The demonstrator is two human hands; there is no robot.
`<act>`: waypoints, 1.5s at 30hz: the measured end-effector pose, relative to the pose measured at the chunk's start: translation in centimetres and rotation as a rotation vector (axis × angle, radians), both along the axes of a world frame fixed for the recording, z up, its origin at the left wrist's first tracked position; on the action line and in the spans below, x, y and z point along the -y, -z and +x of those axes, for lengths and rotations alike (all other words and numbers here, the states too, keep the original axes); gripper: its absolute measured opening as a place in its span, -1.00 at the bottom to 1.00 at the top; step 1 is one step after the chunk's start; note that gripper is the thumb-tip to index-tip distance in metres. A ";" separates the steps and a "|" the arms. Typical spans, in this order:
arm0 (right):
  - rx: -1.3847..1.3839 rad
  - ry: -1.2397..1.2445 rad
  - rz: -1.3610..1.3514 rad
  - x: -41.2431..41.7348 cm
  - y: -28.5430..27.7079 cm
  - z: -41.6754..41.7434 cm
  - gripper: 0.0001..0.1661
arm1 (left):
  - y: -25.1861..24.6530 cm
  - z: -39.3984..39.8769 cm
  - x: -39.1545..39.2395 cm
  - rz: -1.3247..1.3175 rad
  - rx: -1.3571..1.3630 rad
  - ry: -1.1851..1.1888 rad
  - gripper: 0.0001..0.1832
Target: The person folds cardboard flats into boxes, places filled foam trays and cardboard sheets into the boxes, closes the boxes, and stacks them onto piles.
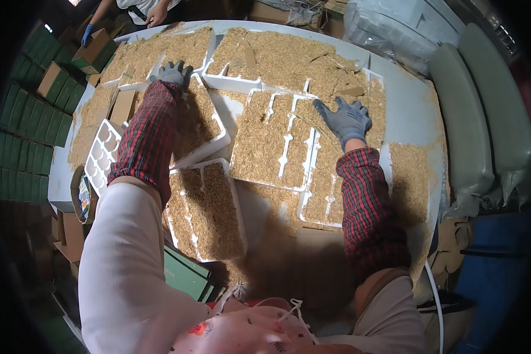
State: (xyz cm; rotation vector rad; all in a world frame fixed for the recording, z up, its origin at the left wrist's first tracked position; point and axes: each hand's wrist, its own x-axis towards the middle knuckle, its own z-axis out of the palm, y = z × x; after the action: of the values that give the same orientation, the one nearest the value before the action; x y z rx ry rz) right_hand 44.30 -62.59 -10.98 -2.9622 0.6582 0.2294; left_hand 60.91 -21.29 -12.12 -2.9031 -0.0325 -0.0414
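My left hand (173,73), in a grey glove, lies with parted fingers on the far end of a white foam tray (203,148) heaped with husks. Whether its fingertips hook over the rim is hidden. To the right, my right hand (344,118), gloved alike, spreads its fingers on loose straw-coloured husks (323,152) and holds nothing. Beside its fingertips, a husk-filled foam tray (265,146) shows parts of its white dividers. Nearer my body, another filled foam tray (217,208) sits at an angle, touching or close to the tray under my left arm.
An uncovered foam tray with round hollows (101,150) leans at the left, near cardboard pieces (123,106). Green boxes (31,115) are stacked beyond. Across the table (411,110), another person's hand (157,14) shows near an open carton (92,49). Wrapped grey pads (462,119) stand right.
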 end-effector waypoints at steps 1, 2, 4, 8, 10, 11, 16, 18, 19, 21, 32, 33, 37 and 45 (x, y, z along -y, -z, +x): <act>-0.008 -0.035 -0.014 -1.1 -0.2 -0.4 0.06 | -0.3 0.3 -0.2 -0.072 -0.023 -0.151 -0.36; -0.014 -0.045 0.052 -2.2 -0.5 -0.8 0.05 | -1.0 0.3 -1.0 -0.053 -0.142 -0.219 -0.31; -0.008 -0.101 0.031 -1.9 -0.2 -1.1 0.01 | -0.7 -0.7 -0.4 -0.250 0.062 -0.159 -0.33; 0.178 -0.379 -0.092 -1.3 -0.4 -1.1 -0.11 | -3.2 -8.0 5.0 -0.454 0.161 0.320 -0.42; 0.469 -0.775 -0.086 1.7 1.8 -0.5 -0.18 | -7.2 -15.9 7.7 -0.593 0.052 0.667 -0.43; 0.470 -0.773 -0.078 2.4 2.1 0.9 -0.18 | -9.1 -20.1 7.4 -0.582 -0.001 0.766 -0.46; 0.165 -0.466 -0.210 13.3 2.2 6.7 -0.32 | -14.9 -34.5 2.4 -0.488 -0.194 0.665 -0.47; 0.055 -0.306 -0.257 14.4 2.5 7.7 -0.34 | -15.2 -38.5 -0.1 -0.508 -0.125 0.496 -0.52; 0.220 -0.251 -0.173 13.8 2.9 7.8 -0.32 | -14.9 -40.5 -1.1 -0.517 -0.091 0.392 -0.52; 0.483 -0.351 -0.024 10.9 3.7 6.7 -0.26 | -13.9 -42.6 -1.6 -0.685 -0.069 0.282 -0.52; 0.327 -0.932 0.436 1.0 2.7 -1.6 -0.46 | -12.6 -45.7 -0.7 -0.772 -0.151 0.241 -0.54; 0.287 -0.985 0.298 1.1 1.7 -1.0 -0.51 | -12.8 -45.8 -0.4 -0.764 -0.152 0.226 -0.54; 0.545 -1.165 -0.180 1.4 1.2 3.6 -0.60 | -12.3 -44.6 1.3 -0.809 -0.150 0.382 -0.57; 0.313 -0.259 -0.459 15.4 4.3 8.6 -0.52 | -12.4 -46.8 -1.0 -0.739 -0.142 0.235 -0.57</act>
State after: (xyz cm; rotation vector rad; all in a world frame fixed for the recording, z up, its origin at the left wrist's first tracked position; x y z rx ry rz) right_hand 52.94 -77.94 -15.32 -3.4005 0.3180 -0.4196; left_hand 14.10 -20.34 0.25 -3.6183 0.4004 0.1738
